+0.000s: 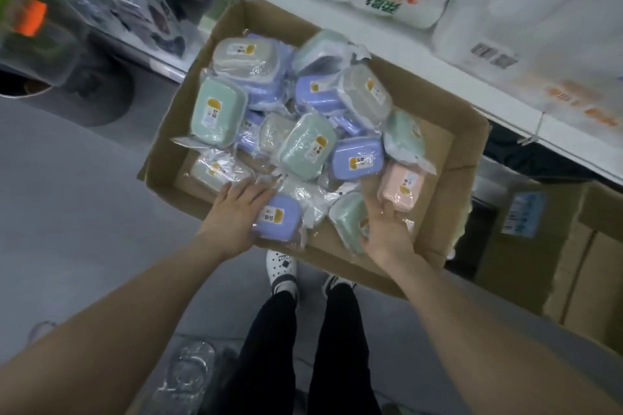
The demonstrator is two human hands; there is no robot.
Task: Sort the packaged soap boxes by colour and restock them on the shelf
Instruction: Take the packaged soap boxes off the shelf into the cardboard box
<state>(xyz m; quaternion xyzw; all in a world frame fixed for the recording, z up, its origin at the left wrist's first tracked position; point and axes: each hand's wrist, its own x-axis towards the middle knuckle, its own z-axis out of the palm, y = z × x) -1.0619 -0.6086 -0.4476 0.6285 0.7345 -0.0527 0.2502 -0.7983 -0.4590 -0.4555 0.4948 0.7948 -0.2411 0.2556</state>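
- Shop aisle: carton [467, 158] beside a white shelf [421, 61].
- Soap boxes [305, 145] all mixed; sorting looks barely begun.
- Left hand [236, 212], fingers straight, touches purple box [276, 217].
- Right hand [387, 226] touches pink box [403, 184]; grip unclear.

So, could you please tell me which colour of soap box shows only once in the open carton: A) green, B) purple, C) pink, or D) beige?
C: a single pink soap box lies in the cardboard carton, just beyond the right hand, while green, purple and beige each show more than once.
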